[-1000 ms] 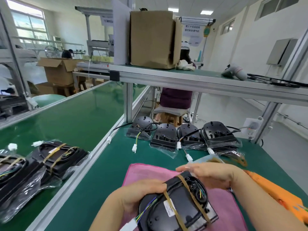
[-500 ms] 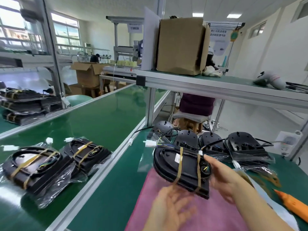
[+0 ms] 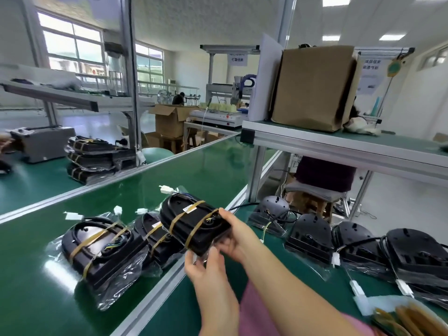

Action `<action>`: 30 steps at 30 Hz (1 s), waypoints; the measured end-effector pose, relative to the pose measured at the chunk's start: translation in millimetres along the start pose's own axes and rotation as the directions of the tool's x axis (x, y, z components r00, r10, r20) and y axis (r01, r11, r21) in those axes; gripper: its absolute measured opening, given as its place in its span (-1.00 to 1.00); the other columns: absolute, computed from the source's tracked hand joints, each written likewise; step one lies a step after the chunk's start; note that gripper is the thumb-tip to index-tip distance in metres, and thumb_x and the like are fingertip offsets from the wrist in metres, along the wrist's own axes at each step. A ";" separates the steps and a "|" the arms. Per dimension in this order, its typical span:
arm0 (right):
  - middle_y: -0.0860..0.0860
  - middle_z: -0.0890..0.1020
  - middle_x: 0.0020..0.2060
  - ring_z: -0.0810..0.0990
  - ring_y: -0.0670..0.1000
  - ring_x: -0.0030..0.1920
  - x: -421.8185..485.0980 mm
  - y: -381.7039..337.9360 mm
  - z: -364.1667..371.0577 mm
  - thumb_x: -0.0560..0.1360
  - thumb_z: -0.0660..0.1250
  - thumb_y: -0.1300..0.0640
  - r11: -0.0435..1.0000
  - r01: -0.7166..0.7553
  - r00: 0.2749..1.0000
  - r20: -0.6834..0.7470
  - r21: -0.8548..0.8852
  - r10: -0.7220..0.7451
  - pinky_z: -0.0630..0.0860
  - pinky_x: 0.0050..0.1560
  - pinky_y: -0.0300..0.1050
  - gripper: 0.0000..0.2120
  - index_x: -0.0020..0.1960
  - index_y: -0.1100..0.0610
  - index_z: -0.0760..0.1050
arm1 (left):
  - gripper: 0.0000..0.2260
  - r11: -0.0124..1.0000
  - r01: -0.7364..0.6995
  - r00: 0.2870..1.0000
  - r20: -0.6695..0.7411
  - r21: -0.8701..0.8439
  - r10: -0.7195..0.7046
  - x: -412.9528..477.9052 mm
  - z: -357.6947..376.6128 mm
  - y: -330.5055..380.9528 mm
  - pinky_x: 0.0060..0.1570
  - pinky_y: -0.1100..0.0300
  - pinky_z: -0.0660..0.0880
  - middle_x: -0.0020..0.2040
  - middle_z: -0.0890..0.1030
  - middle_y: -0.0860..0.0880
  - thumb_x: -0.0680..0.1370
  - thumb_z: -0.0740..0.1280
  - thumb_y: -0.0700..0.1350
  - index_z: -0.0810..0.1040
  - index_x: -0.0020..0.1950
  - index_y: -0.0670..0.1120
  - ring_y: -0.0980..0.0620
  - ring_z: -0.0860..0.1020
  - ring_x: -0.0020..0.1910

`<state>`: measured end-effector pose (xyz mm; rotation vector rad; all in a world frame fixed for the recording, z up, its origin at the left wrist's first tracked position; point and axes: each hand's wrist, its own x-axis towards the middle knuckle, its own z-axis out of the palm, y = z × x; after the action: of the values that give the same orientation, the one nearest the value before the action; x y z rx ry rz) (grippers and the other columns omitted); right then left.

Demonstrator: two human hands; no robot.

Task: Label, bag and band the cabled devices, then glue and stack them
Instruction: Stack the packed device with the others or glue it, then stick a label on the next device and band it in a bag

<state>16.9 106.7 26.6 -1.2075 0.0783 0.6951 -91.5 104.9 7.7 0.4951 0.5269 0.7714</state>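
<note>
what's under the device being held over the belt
A second banded device in its bag lies on the green belt, partly beneath the held device, which covers its right end and the belt there.

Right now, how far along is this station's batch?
Done: two bagged, banded devices lie on the belt, and a banded stack sits farther back. In hand: the right hand and left hand hold a third banded device above the belt's edge. Left: four unbanded devices with loose cables wait on the bench; no gluing shows.
</note>
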 end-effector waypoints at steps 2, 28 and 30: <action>0.08 0.68 -0.27 0.67 0.03 -0.42 13.7 1.1 21.5 0.44 0.47 0.04 1.000 -0.014 1.000 0.017 -0.026 0.015 0.59 -0.45 -0.14 -0.78 -0.05 0.18 0.57 | -0.61 0.998 -0.060 0.998 -0.021 -0.017 0.060 18.4 1.5 10.3 0.13 0.21 0.44 0.33 0.48 -0.15 0.61 0.22 -0.30 0.26 0.37 0.00 0.01 0.55 0.20; 0.09 0.31 0.42 0.38 0.15 0.38 58.9 27.1 83.2 0.45 0.21 -0.35 0.646 0.126 0.990 0.054 -0.753 -0.130 0.32 0.35 0.04 -0.26 0.47 0.07 0.29 | -0.76 0.941 -0.094 0.973 -0.169 0.326 0.156 73.3 -34.4 32.9 0.29 -0.20 0.28 0.16 0.52 -0.41 0.58 0.24 -0.30 0.53 0.20 -0.40 -0.40 0.45 0.16; 0.03 0.27 0.42 0.35 0.11 0.39 50.6 30.4 72.8 0.43 0.20 -0.35 0.662 0.159 0.981 0.043 -0.732 -0.188 0.31 0.35 0.04 -0.29 0.48 -0.01 0.26 | -0.68 0.904 -0.116 0.940 -0.249 0.411 0.233 77.7 -27.2 34.4 0.31 -0.09 0.28 0.22 0.49 -0.43 0.59 0.30 -0.22 0.50 0.29 -0.35 -0.35 0.42 0.25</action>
<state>19.0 198.6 8.2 -1.9836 -0.3231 0.5376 -78.9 190.7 -12.8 0.8151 0.9338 0.9251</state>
